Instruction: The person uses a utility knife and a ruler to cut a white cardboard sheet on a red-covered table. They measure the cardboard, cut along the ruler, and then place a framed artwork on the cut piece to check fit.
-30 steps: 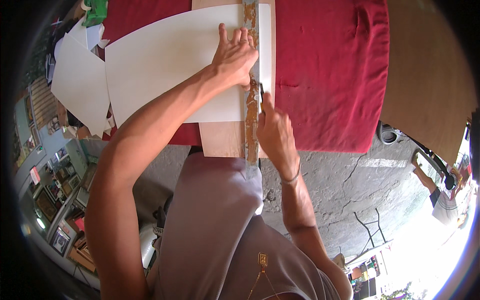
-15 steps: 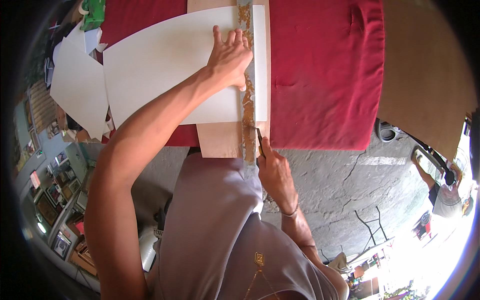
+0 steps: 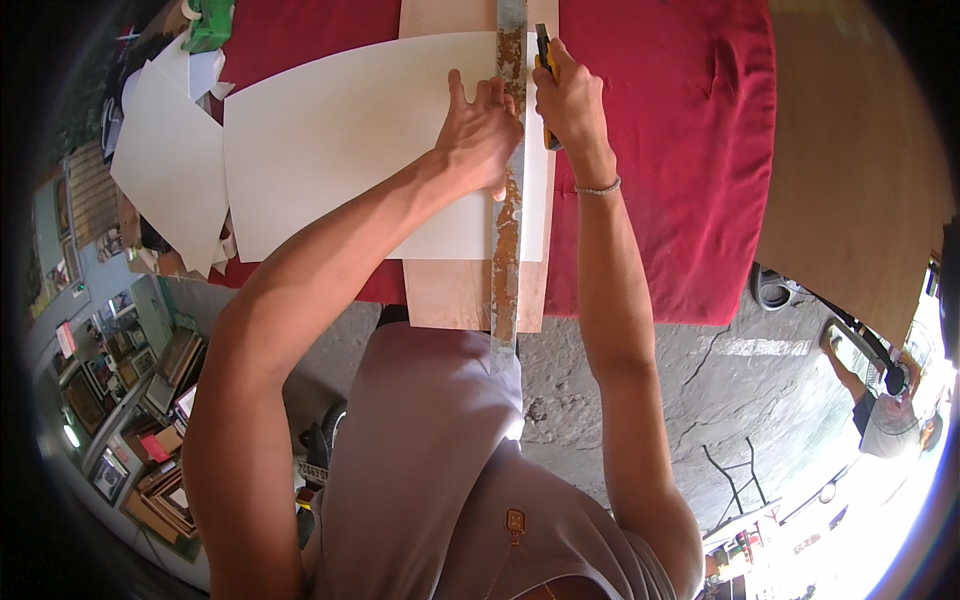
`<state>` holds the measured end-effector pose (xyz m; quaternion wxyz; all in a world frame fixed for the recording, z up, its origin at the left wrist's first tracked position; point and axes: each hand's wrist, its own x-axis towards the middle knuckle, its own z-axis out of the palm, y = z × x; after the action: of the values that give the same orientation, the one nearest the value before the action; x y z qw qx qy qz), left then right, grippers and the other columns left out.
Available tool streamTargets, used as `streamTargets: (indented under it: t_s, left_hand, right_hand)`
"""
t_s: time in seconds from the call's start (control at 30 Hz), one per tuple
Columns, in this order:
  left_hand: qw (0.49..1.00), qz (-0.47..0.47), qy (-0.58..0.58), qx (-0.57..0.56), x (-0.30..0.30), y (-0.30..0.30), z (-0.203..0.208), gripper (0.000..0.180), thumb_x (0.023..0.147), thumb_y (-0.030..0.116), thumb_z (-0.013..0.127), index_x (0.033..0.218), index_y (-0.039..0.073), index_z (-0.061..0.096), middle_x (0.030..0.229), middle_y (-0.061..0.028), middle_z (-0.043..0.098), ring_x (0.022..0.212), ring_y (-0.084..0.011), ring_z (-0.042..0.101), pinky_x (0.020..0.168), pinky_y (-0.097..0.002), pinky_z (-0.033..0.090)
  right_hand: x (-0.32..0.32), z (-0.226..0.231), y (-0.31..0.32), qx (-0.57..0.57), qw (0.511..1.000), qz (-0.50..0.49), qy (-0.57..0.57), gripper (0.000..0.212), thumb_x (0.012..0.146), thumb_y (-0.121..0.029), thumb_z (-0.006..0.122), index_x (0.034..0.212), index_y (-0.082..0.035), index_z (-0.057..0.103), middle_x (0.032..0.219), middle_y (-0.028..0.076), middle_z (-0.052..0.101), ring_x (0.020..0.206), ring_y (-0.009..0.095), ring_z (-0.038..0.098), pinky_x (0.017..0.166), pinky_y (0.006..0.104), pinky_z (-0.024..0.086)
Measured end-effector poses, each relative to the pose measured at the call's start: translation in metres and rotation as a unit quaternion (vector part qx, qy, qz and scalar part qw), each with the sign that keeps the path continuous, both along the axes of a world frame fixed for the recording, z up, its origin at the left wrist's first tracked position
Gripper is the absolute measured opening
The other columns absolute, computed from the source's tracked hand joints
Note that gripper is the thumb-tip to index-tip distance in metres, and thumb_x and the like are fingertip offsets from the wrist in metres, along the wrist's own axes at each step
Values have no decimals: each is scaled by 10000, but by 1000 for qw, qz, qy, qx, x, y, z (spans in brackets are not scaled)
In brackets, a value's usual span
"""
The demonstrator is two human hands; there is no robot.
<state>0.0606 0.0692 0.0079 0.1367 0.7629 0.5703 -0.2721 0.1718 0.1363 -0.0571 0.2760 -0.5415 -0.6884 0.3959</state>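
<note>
A rust-stained metal straightedge (image 3: 507, 240) lies lengthwise across a large white sheet of board (image 3: 330, 150), near its right edge. My left hand (image 3: 480, 135) presses down on the straightedge with fingers spread, the thumb toward me. Beyond the straightedge's right side, my right hand (image 3: 572, 100) is closed around a yellow and black utility knife (image 3: 545, 65). Its tip points away from me, by the sheet's far right corner. Beneath the sheet is a light brown wooden board (image 3: 450, 295), whose near end sticks out toward me.
A red cloth (image 3: 660, 200) covers the table. More white sheets (image 3: 170, 160) and a green tape dispenser (image 3: 208, 25) are at the left. A large brown panel (image 3: 850, 150) stands at the right. Another person (image 3: 885, 425) is farther right. Frames (image 3: 165, 480) fill the lower left.
My right hand has moved with the knife from the near end of the straightedge to its far part. My left hand stays on the straightedge. The whole view has shifted slightly.
</note>
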Motion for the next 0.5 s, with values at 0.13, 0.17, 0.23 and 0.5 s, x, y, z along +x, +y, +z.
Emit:
streamTargets:
  t_s: [0.13,0.17,0.23,0.5]
  left_hand:
    - [1000,2,-2,25,-1,-3,-4,1038,445,401,882,1256,-116,492,1322,-265,471,1280,-347,400,1052,-666,218]
    - [1000,9,-1,2,0,-2,-2,1117,441,400,880,1317,-124,427,1384,-290,418,1309,-357,384,1069,-654,208]
    - [1000,10,1,3,-2,-3,-3,1127,444,405,879,1324,-127,417,1402,-289,401,1320,-357,374,1066,-659,208]
    - [1000,-12,-19,13,-5,-3,-3,1093,452,427,876,1309,-99,449,1398,-264,409,1314,-338,371,1039,-684,230]
  right_hand:
    - [-4,-4,10,22,999,30,-33,217,864,-135,526,1018,16,544,636,219,616,594,333,664,538,427,514]
    - [-4,-3,12,28,999,33,-33,215,860,-136,526,1010,16,543,634,218,616,590,332,663,542,427,516]
    - [-7,-2,13,39,998,41,-31,212,853,-139,526,996,17,541,630,215,615,583,331,661,550,426,520]
    - [-8,30,0,-36,996,47,-71,168,815,-89,490,912,27,564,802,310,611,838,507,587,737,550,493]
